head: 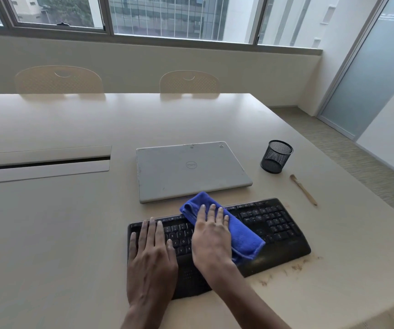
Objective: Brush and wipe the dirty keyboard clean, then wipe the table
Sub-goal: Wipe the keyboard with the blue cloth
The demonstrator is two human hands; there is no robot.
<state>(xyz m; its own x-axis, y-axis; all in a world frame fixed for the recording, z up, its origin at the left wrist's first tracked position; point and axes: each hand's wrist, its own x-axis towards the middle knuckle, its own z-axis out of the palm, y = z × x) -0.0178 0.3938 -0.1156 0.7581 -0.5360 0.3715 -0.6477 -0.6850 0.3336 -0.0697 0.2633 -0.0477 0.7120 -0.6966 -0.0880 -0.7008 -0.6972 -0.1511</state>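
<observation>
On desk (pixel 72 233), front centre: black keyboard (pixel 274 222). My left grip (pixel 152 252) lies flat & open on its left keys; right grip (pixel 211 238), fingers straight, presses blue cloth (pixel 243 236) onto mid keys. Wiping step, I judge. Next: sweep cloth right w/ even pressure, then crumbs (pixel 295 267).

Before us on the table (pixel 60 233) lies the keyboard (pixel 274 224), with the cloth (pixel 243 236) on its middle. Behind it we find the closed laptop (pixel 191 170); right of that, the mesh pen cup (pixel 276 156) and the brush (pixel 303 189).

Blue cloth (pixel 241 233) atop black keyboard (pixel 274 222) (dusty)
</observation>
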